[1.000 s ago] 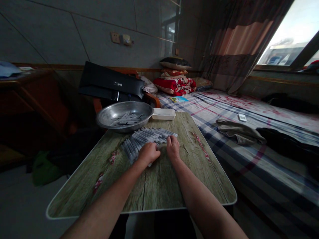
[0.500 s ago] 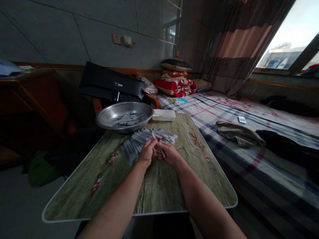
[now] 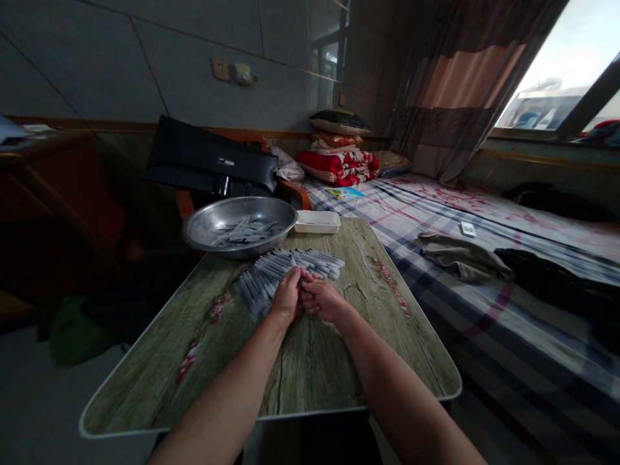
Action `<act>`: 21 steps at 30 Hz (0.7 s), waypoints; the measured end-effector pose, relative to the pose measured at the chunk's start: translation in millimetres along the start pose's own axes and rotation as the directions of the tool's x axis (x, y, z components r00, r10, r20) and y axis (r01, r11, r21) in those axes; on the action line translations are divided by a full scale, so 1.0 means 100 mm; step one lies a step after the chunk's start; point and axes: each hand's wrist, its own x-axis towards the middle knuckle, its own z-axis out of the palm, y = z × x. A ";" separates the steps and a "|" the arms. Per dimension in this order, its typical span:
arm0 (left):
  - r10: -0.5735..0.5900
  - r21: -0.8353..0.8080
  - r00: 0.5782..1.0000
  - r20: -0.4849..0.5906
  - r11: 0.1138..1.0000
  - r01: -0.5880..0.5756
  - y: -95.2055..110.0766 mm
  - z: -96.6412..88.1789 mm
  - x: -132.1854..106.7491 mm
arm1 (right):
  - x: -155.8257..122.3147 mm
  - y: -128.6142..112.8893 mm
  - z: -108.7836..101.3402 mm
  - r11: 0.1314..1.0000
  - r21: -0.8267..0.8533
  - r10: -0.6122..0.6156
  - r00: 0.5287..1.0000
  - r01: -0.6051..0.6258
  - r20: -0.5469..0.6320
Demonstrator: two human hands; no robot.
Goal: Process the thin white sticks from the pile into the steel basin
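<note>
- Two hands meet at the middle of the table (image 3: pixel 310 368). The left hand (image 3: pixel 287 296) and right hand (image 3: pixel 323 299) are curled, with fingertips pressed together and knuckles touching.
- Whether a stick is pinched between them cannot be told, since the spot is hidden by the fingers.
- The sticks (image 3: pixel 271 271) are laid side by side in one fanned row on the table. The row lies just beyond the hands, and its near edge is met by the left hand.
- The work is judged well along, if the bowl (image 3: pixel 208 219) is taken as the supply. Far more pieces are lined up in the row than lie among the loose sticks (image 3: pixel 242 230) inside it.
- What is left, by that reading, is the small heap in the bowl.
- One row is counted, with dozens of sticks packed too close for an exact figure. Roughly a dozen loose sticks are seen in the one bowl. One white tray (image 3: pixel 317 221) is set just beside it.
</note>
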 end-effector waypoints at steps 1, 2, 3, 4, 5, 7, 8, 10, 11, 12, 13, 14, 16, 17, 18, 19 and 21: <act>0.002 -0.017 1.000 0.000 1.000 -0.002 0.01 0.01 0.00 | 0.00 0.00 0.02 1.000 -0.017 -0.004 1.000 0.003 -0.011; 0.006 -0.025 1.000 -0.002 1.000 -0.006 0.01 0.02 -0.01 | -0.01 0.01 0.04 0.999 -0.040 -0.007 1.000 0.006 -0.017; 0.012 -0.025 1.000 -0.003 1.000 -0.012 0.03 0.02 -0.01 | -0.02 0.01 0.05 0.998 -0.069 -0.011 1.000 0.010 -0.019; 0.020 -0.018 1.000 -0.003 1.000 -0.020 0.04 0.02 -0.02 | -0.03 0.01 0.07 0.995 -0.101 -0.013 1.000 0.011 -0.021; 0.028 -0.006 1.000 0.000 1.000 -0.028 0.05 0.02 -0.02 | -0.04 0.02 0.08 0.991 -0.133 -0.015 1.000 0.013 -0.020; 0.029 0.016 0.999 0.021 0.999 -0.030 0.08 0.01 -0.03 | -0.06 0.03 0.07 0.984 -0.176 -0.015 1.000 0.012 -0.014; 0.026 0.021 0.999 0.030 0.999 -0.027 0.10 -0.01 -0.03 | -0.07 0.03 0.06 0.982 -0.189 0.005 1.000 -0.005 -0.003; 0.013 0.006 1.000 0.021 1.000 -0.013 0.15 -0.04 -0.02 | -0.08 0.02 0.02 0.978 -0.202 0.061 0.998 -0.054 0.030; -0.002 -0.013 1.000 -0.005 1.000 0.002 0.18 -0.06 0.00 | -0.09 0.02 0.00 0.977 -0.203 0.083 0.996 -0.072 0.046; -0.025 -0.035 0.999 -0.041 0.999 0.024 0.22 -0.08 0.01 | -0.09 0.01 -0.03 0.977 -0.200 0.086 0.995 -0.073 0.055; -0.055 -0.062 0.995 -0.080 0.997 0.050 0.26 -0.09 0.02 | -0.09 0.00 -0.05 0.980 -0.191 0.065 0.996 -0.053 0.055; -0.088 -0.096 0.991 -0.104 0.992 0.078 0.30 -0.11 0.03 | -0.08 -0.01 -0.08 0.984 -0.175 0.024 0.999 -0.016 0.046; -0.150 -0.170 0.987 -0.061 0.976 0.138 0.36 -0.13 0.03 | -0.07 -0.04 -0.11 0.990 -0.124 -0.073 0.997 0.073 0.004; -0.178 -0.198 0.984 0.004 0.964 0.176 0.39 -0.14 0.02 | -0.07 -0.05 -0.13 0.988 -0.094 -0.122 0.992 0.119 -0.028; -0.212 -0.214 0.974 0.080 0.951 0.225 0.40 -0.14 0.01 | -0.06 -0.06 -0.14 0.984 -0.065 -0.169 0.984 0.165 -0.064; -0.252 -0.214 0.956 0.152 0.935 0.281 0.41 -0.15 -0.01 | -0.06 -0.07 -0.14 0.978 -0.043 -0.209 0.972 0.205 -0.106; -0.343 -0.183 0.907 0.245 0.902 0.391 0.40 -0.16 -0.04 | -0.04 -0.08 -0.16 0.965 -0.031 -0.263 0.948 0.262 -0.182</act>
